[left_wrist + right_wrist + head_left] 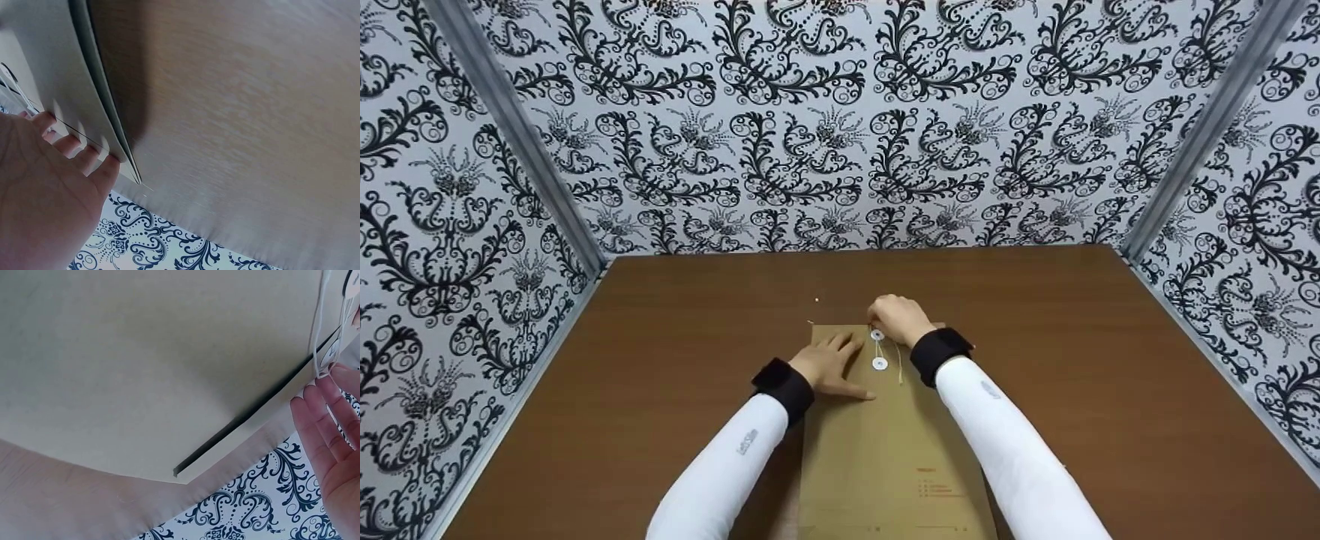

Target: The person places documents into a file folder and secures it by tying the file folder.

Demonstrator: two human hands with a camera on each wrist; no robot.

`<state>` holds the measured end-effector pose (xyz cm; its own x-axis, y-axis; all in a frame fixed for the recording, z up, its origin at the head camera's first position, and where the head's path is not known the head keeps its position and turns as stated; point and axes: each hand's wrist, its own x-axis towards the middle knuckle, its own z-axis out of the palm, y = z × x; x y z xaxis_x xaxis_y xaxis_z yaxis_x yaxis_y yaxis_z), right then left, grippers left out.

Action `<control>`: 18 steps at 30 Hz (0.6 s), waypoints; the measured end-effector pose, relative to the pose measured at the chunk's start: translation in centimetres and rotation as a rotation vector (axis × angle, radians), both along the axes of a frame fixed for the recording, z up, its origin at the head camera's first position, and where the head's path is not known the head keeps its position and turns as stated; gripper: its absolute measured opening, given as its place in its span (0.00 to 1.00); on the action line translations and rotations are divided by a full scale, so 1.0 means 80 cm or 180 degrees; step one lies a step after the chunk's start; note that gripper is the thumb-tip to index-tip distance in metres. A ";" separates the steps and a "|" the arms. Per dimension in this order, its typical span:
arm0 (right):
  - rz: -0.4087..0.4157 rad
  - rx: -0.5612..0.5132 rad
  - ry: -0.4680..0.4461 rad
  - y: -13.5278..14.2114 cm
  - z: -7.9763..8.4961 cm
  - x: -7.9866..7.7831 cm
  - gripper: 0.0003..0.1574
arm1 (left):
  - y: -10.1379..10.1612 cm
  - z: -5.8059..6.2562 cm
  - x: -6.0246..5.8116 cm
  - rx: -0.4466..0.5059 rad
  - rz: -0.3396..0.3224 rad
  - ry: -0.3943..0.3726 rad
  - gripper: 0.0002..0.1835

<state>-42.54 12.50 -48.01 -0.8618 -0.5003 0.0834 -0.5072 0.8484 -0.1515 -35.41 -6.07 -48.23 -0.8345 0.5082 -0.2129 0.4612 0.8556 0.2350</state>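
Observation:
A brown paper document envelope (pixel 877 450) lies flat, its flap end away from me. Two white button discs sit near that end: a lower disc (pixel 880 364) on the body and an upper disc (pixel 877 335) on the flap. A pale string (pixel 318 326) runs between them, with a loose tail hanging to the right. My left hand (pixel 831 367) rests spread on the envelope's left side; in the left wrist view its fingertips (pixel 67 145) lie along the flap. My right hand (pixel 901 319) pinches the string by the upper disc, thumb and index finger together.
The envelope rests on a brown wooden table (pixel 697 322). A tiny white speck (pixel 817 300) lies beyond the envelope's far edge. Patterned black-and-white walls (pixel 825 135) enclose the table at the back and both sides.

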 end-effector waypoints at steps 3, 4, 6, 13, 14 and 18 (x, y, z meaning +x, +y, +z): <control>0.0016 -0.0036 0.0043 0.002 0.001 0.003 0.10 | 0.000 -0.001 -0.001 -0.0015 -0.0025 0.0042 0.54; 0.0020 -0.0050 0.0069 0.002 0.001 0.005 0.10 | 0.000 -0.001 -0.001 -0.0017 -0.0018 0.0038 0.54; 0.0038 -0.0074 0.0124 0.005 0.001 0.007 0.10 | -0.001 -0.001 -0.001 -0.0027 0.0000 0.0034 0.54; 0.0082 -0.0175 0.0183 0.025 0.000 0.020 0.10 | -0.001 0.001 -0.003 -0.0040 -0.0006 0.0045 0.54; 0.0092 -0.0178 0.0211 0.029 -0.001 0.023 0.10 | -0.001 0.001 -0.003 -0.0040 -0.0017 0.0048 0.54; 0.0203 -0.0226 0.0256 0.042 -0.006 0.033 0.11 | 0.000 -0.001 -0.002 -0.0040 -0.0014 0.0033 0.54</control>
